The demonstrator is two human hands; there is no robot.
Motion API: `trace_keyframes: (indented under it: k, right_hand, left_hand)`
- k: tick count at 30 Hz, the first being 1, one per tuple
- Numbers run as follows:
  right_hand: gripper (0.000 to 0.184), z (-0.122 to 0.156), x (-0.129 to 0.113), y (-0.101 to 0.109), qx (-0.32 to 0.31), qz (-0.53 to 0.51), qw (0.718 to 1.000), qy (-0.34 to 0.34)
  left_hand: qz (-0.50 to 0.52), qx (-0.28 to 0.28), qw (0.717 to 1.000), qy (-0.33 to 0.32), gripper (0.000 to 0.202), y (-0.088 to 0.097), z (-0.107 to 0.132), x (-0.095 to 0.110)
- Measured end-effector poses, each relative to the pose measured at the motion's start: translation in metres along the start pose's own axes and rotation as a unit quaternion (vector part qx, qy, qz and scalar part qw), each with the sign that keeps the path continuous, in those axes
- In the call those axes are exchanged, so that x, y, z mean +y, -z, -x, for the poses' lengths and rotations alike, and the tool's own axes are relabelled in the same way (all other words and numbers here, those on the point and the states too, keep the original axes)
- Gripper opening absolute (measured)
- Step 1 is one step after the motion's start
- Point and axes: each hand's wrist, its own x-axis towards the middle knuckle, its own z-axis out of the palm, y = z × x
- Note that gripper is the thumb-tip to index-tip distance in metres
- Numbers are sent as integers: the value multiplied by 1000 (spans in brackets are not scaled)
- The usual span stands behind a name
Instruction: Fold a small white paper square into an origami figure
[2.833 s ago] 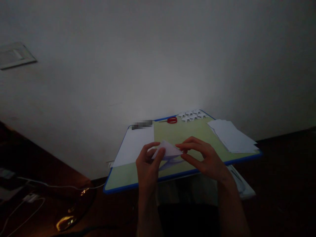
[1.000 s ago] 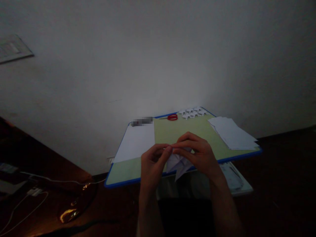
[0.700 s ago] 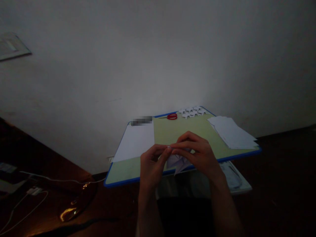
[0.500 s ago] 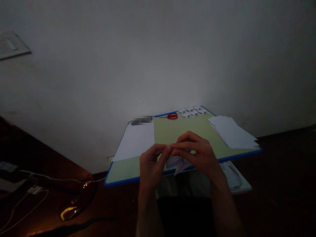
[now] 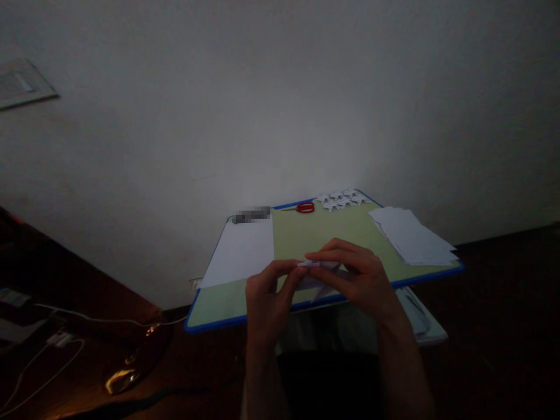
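A folded piece of white paper (image 5: pixel 321 284) is held between my two hands above the front edge of the small table. My left hand (image 5: pixel 272 297) pinches its left end between thumb and forefinger. My right hand (image 5: pixel 356 277) grips it from the right, thumb below and fingers on top. Parts of the paper are hidden behind the fingers. At the table's back right lie several small folded white paper shapes (image 5: pixel 343 200) with pointed tips. Red-handled scissors (image 5: pixel 305 207) rest beside them.
The green tabletop (image 5: pixel 295 239) has a blue rim and stands against a wall. A white sheet (image 5: pixel 242 251) covers its left part, and a stack of white paper (image 5: pixel 411 236) lies at the right. White cables (image 5: pixel 114 319) run at the lower left.
My right fingertips have shifted slightly right, away from the left ones, and a folded paper edge shows between them. The paper's lower flaps have tilted up a little.
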Motion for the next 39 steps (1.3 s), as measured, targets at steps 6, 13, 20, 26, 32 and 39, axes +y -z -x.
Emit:
trace_keyframes:
  k: [6, 13, 20, 26, 32, 39]
  right_hand:
    - [21, -1, -4, 0, 5, 11, 1000, 11]
    - [16, -2, -6, -2, 11, 10, 1000, 3]
    - [18, -1, -7, 1, -1, -22, 999, -29]
    - [4, 0, -5, 4, -3, -28, 999, -17]
    - [10, 1, -7, -1, 21, -52, 998, -37]
    - [10, 0, -11, 0, 18, -47, 999, -9]
  left_hand:
    - [-15, 8, 999, -36, 5, 0, 1, 0]
    - [-23, 2, 999, -37, 4, -1, 0, 0]
    - [-33, 4, 998, -49, 7, 1, 2, 1]
    - [-65, 1, 988, -141, 7, 3, 2, 5]
    - [-62, 2, 979, -194, 8, 0, 4, 5]
    - [-68, -19, 975, -212, 7, 2, 3, 8]
